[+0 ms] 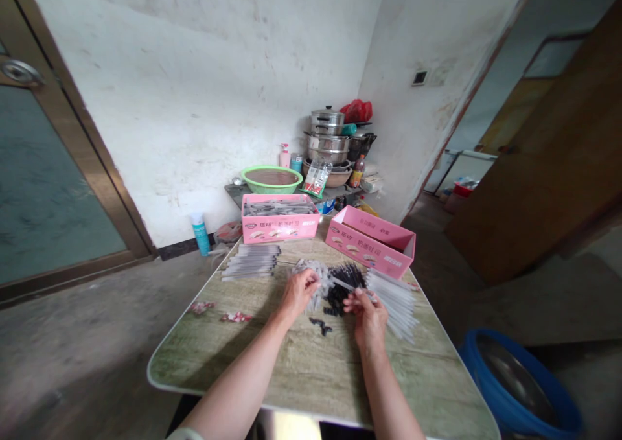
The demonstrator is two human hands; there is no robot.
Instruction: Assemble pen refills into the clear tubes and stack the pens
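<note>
My right hand is closed around a thin translucent tube, whose far end points left over a heap of small black parts. My left hand is pinched at the edge of a pile of small whitish translucent pieces. What lies between its fingertips is too small to make out. Right of my right hand a fanned stack of clear tubes lies on the table. A few loose black pieces sit between my forearms. On the left are neatly laid greyish tubes.
A pink box full of tube-like pieces stands at the table's back left; another pink box stands back right. Behind them are a green basin and stacked pots. A blue tub is on the floor at right.
</note>
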